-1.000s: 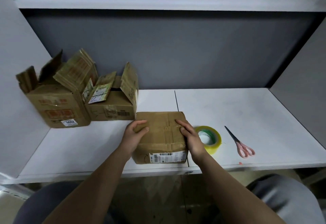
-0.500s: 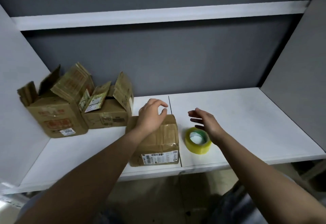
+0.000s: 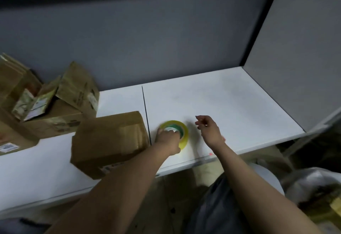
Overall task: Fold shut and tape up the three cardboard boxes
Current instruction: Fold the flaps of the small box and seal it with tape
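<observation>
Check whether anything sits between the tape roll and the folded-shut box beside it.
Nothing visible does. The left hand is already gripping the tape roll, and only bare white tabletop with a dark seam line separates it from the closed box. The right hand hovers on the roll's far side, out of the way.

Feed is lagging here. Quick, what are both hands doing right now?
Left hand: grips the tape roll on the table.
Right hand: holds nothing, fingers loosely curled, beside the roll.
</observation>
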`<state>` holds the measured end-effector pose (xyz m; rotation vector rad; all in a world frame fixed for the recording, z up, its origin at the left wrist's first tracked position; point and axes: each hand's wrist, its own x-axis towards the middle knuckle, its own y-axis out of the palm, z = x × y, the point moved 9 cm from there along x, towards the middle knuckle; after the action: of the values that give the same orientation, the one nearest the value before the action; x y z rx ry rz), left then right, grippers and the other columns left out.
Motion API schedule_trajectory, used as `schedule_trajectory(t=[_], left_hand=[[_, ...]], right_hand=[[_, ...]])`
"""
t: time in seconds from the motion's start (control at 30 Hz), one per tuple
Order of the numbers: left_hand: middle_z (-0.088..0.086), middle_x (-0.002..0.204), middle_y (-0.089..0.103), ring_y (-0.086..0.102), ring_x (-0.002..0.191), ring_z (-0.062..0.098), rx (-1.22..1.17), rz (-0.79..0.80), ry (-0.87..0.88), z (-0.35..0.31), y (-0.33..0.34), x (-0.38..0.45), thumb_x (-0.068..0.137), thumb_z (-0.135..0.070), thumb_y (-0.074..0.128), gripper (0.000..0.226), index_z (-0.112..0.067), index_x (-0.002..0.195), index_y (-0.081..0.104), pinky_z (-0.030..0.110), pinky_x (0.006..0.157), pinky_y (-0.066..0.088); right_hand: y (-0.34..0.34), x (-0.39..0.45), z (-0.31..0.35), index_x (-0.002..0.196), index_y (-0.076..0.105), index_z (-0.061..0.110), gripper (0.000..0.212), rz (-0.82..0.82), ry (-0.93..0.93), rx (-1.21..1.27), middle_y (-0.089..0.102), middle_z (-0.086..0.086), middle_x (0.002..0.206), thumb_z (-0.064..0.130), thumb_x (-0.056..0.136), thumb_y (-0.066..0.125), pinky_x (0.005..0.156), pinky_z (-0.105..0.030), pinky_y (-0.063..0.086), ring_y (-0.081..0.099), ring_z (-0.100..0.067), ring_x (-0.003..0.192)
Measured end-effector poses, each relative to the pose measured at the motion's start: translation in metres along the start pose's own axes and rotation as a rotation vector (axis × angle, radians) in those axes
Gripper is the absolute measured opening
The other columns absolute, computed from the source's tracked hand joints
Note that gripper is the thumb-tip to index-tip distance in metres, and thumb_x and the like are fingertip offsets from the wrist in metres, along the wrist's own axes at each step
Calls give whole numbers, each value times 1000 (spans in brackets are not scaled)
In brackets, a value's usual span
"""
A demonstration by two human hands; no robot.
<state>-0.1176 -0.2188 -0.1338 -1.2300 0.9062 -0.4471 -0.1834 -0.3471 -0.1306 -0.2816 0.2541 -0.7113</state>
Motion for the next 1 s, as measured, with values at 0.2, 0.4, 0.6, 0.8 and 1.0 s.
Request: schedule_trajectory(t=[0.2,0.4,0.6,0.8,1.0], left_hand=[[4,124,61,53,117,27,-110,-160,1,1,1,5,96,-32,45,33,-19,126,50,35,104,26],[-1,121,64,56,115,24,-704,-290,14,20,-30,-28,93,-33,54,37,-26,130,52,31,102,36],[1,122,59,54,117,16,-1212,-313,233,21,-70,-72,94,-13,57,25,-23,117,54,35,102,42],[-15,99,60,56,95,-2,-1284,-371,335,37,-108,-124,94,-22,56,14,-33,103,54,20,81,41],[10,84,62,67,81,31,-1236,-559,378,61,-138,-184,83,-43,57,23,-25,93,47,46,77,54]], right_hand=[[6,10,-15,125,55,9,31,87,21,-144,59,-10,121,13,94,55,74,-21,37,54,-15,95],[-1,-14,25,138,47,12,46,146,-61,144,52,0,133,22,95,59,88,-20,41,53,-12,116],[-24,-56,102,112,68,13,21,165,-282,272,69,4,114,16,92,63,85,-17,49,61,-10,109],[-25,-84,159,85,72,14,6,46,-379,321,73,8,88,12,88,67,77,-16,51,65,-4,87],[16,-96,201,77,66,11,12,26,-374,371,67,6,74,10,89,65,64,-14,48,60,-1,67]])
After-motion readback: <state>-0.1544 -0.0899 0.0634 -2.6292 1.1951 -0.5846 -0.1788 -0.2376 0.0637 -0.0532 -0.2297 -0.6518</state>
